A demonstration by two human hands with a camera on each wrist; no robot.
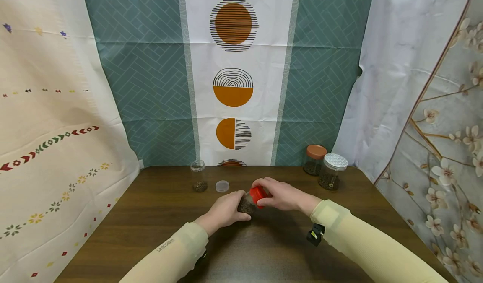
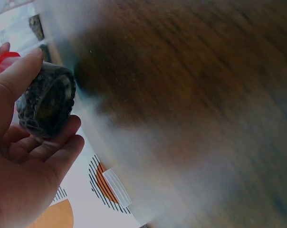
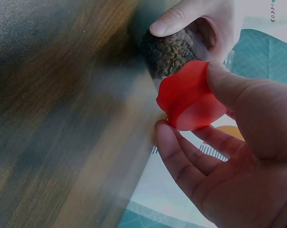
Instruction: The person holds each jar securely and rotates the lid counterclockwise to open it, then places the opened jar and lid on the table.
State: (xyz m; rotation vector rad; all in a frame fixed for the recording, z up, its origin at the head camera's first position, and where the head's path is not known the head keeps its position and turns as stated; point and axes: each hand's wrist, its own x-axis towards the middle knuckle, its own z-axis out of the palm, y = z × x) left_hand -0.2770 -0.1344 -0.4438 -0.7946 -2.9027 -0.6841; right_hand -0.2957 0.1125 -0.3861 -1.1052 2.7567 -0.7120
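My left hand (image 1: 227,211) grips a clear jar (image 1: 246,205) partly filled with small brown pieces, which show well in the right wrist view as a heap of brown bits (image 3: 172,52). The jar tilts, its base toward the left hand and its mouth end toward the right. A red scalloped lid (image 3: 193,97) sits at that mouth end. Thumb and fingers of my right hand (image 1: 281,194) pinch the lid by its rim. In the left wrist view the jar's round base (image 2: 53,102) faces the camera between thumb and fingers.
On the brown table (image 1: 158,220), a clear jar (image 1: 198,176) with some brown contents stands at the back left, a translucent round lid (image 1: 222,186) beside it. At the back right stand a jar with an orange lid (image 1: 316,151) and one with a patterned white lid (image 1: 336,161).
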